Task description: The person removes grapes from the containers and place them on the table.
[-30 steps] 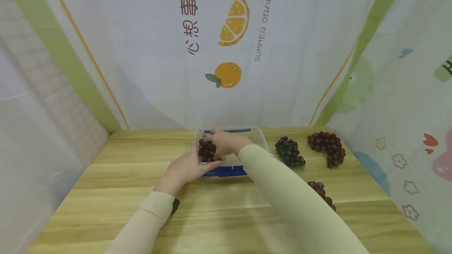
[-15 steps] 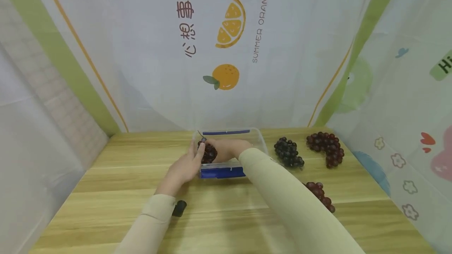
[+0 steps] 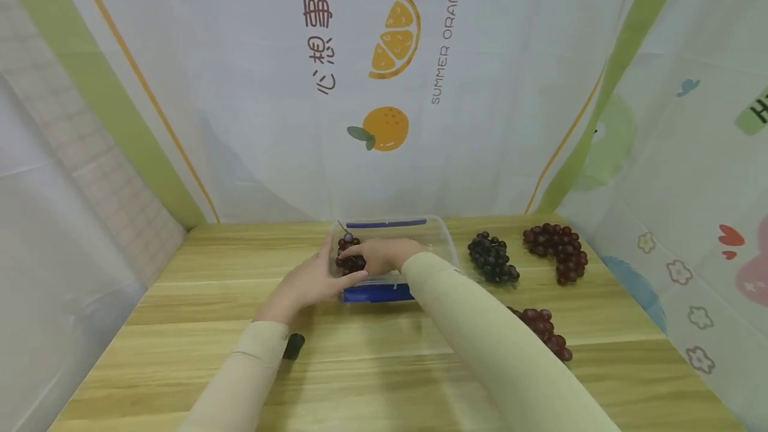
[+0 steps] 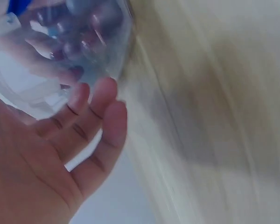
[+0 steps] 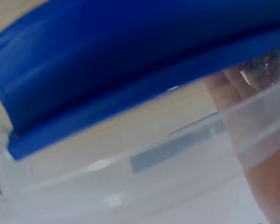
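Note:
In the head view, a clear plastic box (image 3: 414, 252) with blue clips stands at the back of the table. A bunch of dark red grapes (image 3: 348, 245) lies inside its left end, its thin stem pointing up. My right hand (image 3: 384, 255) reaches into the box, with extended fingers touching the grapes. Around the left end lies my left hand (image 3: 309, 282), its thumb extended along the front side. In the left wrist view, the relaxed left fingers (image 4: 113, 123) are by the outside of the box. Through the clear wall in the right wrist view, right fingers (image 5: 228, 95) extend toward the grapes.
To the right of the box lie a bunch of black grapes (image 3: 492, 259) and a bunch of red grapes (image 3: 558, 249). Another red bunch (image 3: 543, 332) is partly hidden by the right sleeve. A printed curtain (image 3: 270, 119) hangs behind the wooden table (image 3: 180, 325).
My right hand has gone deeper behind the grapes, then come up over them. My left thumb lifted toward the grapes and came back to the front side. The box has stayed about in place.

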{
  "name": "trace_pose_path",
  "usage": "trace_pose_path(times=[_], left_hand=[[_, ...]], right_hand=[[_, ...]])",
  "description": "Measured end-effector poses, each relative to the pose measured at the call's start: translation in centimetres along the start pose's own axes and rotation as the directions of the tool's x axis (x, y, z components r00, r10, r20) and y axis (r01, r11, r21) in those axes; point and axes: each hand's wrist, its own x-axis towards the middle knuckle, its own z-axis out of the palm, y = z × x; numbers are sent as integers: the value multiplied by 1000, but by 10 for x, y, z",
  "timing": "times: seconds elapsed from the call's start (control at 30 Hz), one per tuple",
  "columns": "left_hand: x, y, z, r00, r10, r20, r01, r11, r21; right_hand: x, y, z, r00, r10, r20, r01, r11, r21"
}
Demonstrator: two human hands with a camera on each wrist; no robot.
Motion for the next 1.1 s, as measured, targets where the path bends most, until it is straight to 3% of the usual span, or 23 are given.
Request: trace_pose_path(times=[0.17, 0.43, 0.73, 0.87, 1.1], left_hand=[[1, 1, 2, 1000, -24, 18, 24, 1000, 2], [0, 5, -1, 998, -60, 23, 58, 995, 78], [-1, 3, 3, 998, -60, 30, 59, 997, 44], [-1, 4, 4, 997, -70, 41, 68, 997, 35], [4, 2, 2, 997, -69, 47, 68, 998, 10]], right_hand=[[1, -1, 1, 999, 32, 22, -32, 999, -2], [-3, -7, 2, 995, 95, -16, -95, 995, 8], [1, -1, 10, 991, 115, -63, -113, 993, 34], [2, 5, 13, 983, 155, -100, -141, 982, 127], [-16, 9, 0, 948, 237, -211, -148, 918, 367]])
